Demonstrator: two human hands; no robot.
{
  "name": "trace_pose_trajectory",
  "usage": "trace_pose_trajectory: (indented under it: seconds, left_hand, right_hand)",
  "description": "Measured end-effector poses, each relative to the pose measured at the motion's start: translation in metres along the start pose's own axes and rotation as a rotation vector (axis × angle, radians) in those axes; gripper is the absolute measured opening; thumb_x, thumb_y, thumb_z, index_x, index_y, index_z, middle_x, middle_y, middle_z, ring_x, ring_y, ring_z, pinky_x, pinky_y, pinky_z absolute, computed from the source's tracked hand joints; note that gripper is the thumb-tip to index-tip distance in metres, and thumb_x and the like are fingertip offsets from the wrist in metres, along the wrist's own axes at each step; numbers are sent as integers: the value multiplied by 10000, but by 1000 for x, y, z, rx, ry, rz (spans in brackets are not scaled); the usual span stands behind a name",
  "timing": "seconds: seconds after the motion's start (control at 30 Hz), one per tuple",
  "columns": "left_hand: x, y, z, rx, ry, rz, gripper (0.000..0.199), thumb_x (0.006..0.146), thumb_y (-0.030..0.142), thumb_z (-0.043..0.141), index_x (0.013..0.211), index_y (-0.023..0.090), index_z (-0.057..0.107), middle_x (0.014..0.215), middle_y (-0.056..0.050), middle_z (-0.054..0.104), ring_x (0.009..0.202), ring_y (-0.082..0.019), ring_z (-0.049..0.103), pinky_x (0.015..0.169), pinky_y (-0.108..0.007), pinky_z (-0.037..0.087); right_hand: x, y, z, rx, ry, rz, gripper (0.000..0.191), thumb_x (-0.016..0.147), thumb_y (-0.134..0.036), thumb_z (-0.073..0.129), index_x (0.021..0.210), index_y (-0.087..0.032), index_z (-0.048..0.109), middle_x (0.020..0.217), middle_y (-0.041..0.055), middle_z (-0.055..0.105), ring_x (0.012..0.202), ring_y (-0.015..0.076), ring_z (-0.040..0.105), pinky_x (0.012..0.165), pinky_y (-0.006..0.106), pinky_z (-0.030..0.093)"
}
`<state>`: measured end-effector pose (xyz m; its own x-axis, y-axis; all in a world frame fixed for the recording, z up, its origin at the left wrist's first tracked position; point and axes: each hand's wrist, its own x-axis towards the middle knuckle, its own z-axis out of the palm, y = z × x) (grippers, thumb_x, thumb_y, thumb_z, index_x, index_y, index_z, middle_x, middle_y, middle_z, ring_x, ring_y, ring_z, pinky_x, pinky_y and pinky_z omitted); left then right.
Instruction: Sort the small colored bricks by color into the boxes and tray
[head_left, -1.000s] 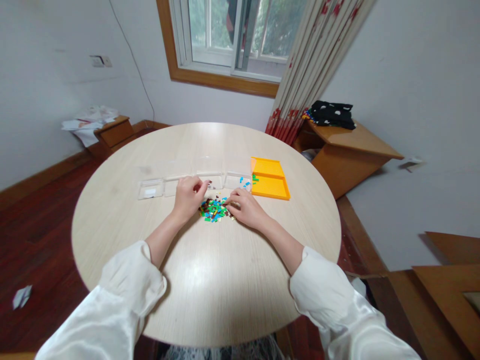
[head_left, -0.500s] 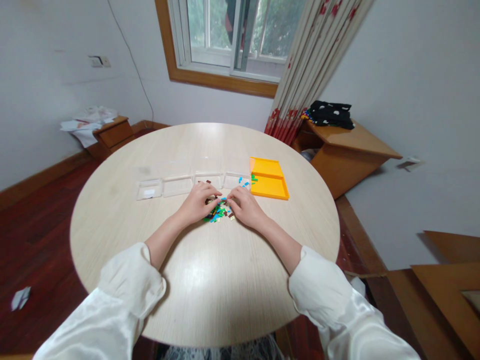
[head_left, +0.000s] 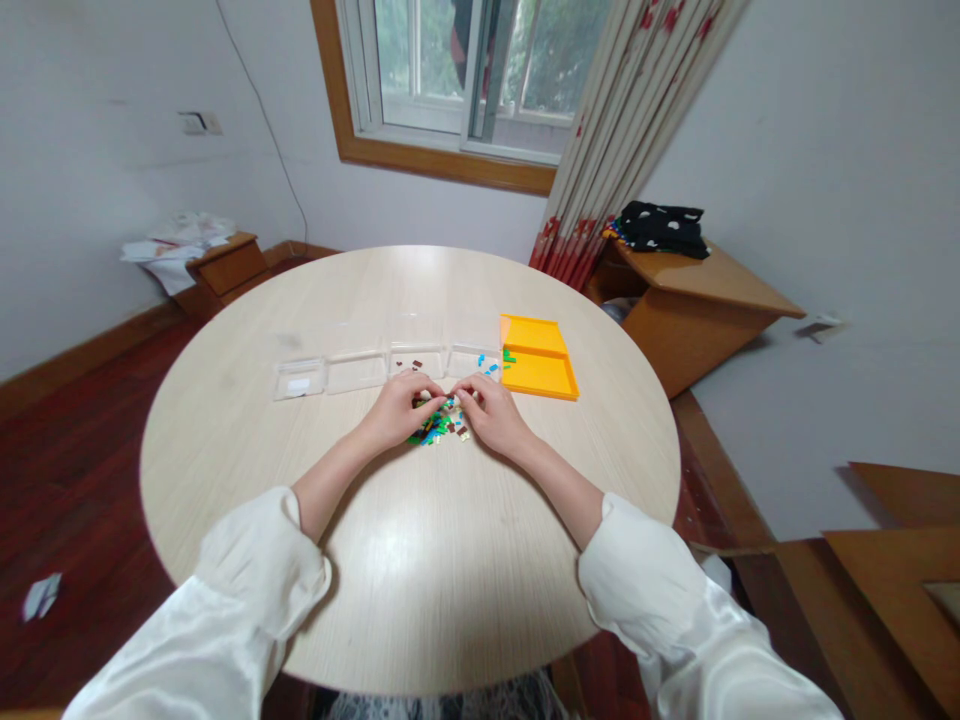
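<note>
Small green, blue, brown and cream pieces lie in a pile (head_left: 433,428) on the round table (head_left: 420,560). My left hand (head_left: 403,408) is over the pile's left side, its fingers pinched at a small dark piece (head_left: 450,397). My right hand (head_left: 491,412) meets it from the right, fingertips closed at the same dark piece. Behind my hands, a clear box (head_left: 417,362) holds a few brown pieces, and another clear box (head_left: 474,362) holds several blue ones. Some green pieces (head_left: 509,356) lie at the left side of an open yellow box (head_left: 538,373).
Further left are a clear box (head_left: 355,371) and a smaller one (head_left: 298,381) with a white label or paper in it. Beyond the table, a wooden cabinet (head_left: 705,285) bears black cloth, and a curtain (head_left: 600,150) hangs by the window.
My fingertips have come closer together above the pile, and a small dark piece now shows between them. The boxes have stayed in place.
</note>
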<state>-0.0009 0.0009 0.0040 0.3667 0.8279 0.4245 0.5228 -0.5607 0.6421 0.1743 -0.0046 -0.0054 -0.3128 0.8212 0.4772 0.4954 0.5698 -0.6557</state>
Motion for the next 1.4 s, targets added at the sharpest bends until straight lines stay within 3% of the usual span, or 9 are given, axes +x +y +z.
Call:
trace_pose_trajectory:
  seconds: [0.23, 0.67, 0.87, 1.03, 1.4]
  left_hand:
    - [0, 5, -1, -24, 24, -15, 115, 745, 255, 585, 675, 188, 646, 684, -31, 643, 707, -166, 551, 694, -301, 420]
    - [0, 4, 0, -83, 71, -51, 113, 730, 248, 580, 656, 180, 632, 695, -36, 645, 711, -162, 554, 653, -280, 418]
    - [2, 5, -2, -141, 117, -147, 127, 702, 257, 578, 656, 166, 654, 628, -17, 619, 577, -125, 461, 566, -256, 362]
    - [3, 5, -3, -267, 146, -272, 187, 687, 321, 596, 674, 151, 672, 545, 10, 549, 507, -98, 400, 500, -239, 304]
    - [6, -3, -2, -624, 286, -409, 288, 557, 412, 733, 656, 146, 680, 658, -30, 659, 631, -140, 562, 619, -267, 434]
  right_hand:
    - [0, -1, 1, 74, 27, 32, 148, 828, -311, 557, 799, -182, 623, 734, 15, 620, 713, 133, 558, 676, 269, 453]
    - [1, 3, 0, 38, 11, 13, 171, 846, -189, 502, 815, -171, 670, 796, 46, 684, 770, 152, 601, 725, 280, 456]
    - [0, 6, 1, 99, 37, 55, 202, 852, -186, 482, 864, -183, 684, 869, 51, 699, 809, 153, 619, 738, 279, 463]
    - [1, 3, -1, 122, 38, 82, 209, 850, -182, 481, 873, -174, 688, 871, 51, 702, 807, 142, 618, 730, 261, 455]
    - [0, -5, -2, 141, 41, 108, 127, 802, -211, 561, 729, -161, 653, 712, 10, 661, 610, 95, 529, 559, 213, 381]
